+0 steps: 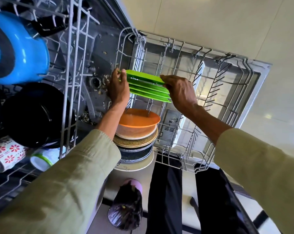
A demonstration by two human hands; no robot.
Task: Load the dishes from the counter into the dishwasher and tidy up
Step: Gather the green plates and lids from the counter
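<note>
A row of green plates (148, 86) stands on edge over the lower rack (210, 92) of the open dishwasher, at its left end, one plate behind another like leaves of a fan. The left hand (118, 87) holds the left ends of the plates, thumb curled over the rim of the farthest one and fingers wrapped round the near side. The right hand (180, 92) grips the right ends, its fingers bent over the plate edges and clamped on them. Just below the green plates, in the same rack, an orange bowl (137, 121) sits upside down against a row of standing plates: a cream one, a speckled tan one, a dark one and a white one (136, 164) nearest the person. The rest of the lower rack, to the right, shows bare wire prongs above the open door (254, 76). To the left, the upper rack (70, 85) carries a blue pot (23, 53), a black pan (34, 115), a mug with red flowers (7, 152) and a white cup with a green rim (41, 159). Both arms wear pale green sleeves (61, 191). Below are dark trousers (166, 191) and a bin lined with a black bag (126, 206) on the floor.
</note>
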